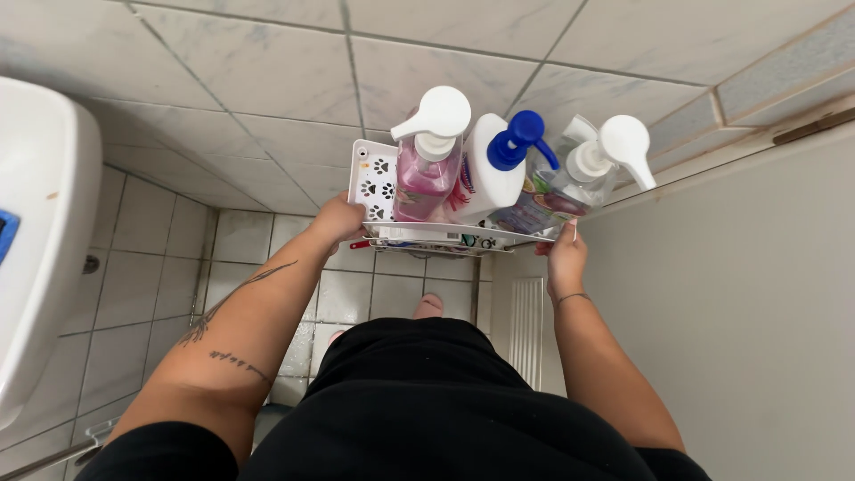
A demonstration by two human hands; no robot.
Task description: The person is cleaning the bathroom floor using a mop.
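So both hands are on it at once. The left hand (340, 220) is curled closed around the left end of a white plastic caddy shelf with little black paw prints on its side panel (375, 185), fingers wrapped over the front rim. The right hand (565, 254) is pinching the right end of that same rim, thumb on top and fingers tucked under, as far as I can see from here.

Sitting between the two hands, just past the knuckles, are three pump bottles packed tight together: a clear bottle of pink liquid with a white pump (428, 169) nearest the left hand, a white bottle with a blue pump (495, 166) in the middle, and a clear bottle with a flowery label and white pump (570, 183) nearest the right hand. All three stand upright, touching.

Progress-wise I'd say the shelf is loaded and lifted, held up against the tiled corner wall (267, 80), but I can't tell if it's actually hooked on anything. The hands haven't let go.

Further out to the left is a white ceramic sink (40, 223), and below it all the tiled floor (169, 267).
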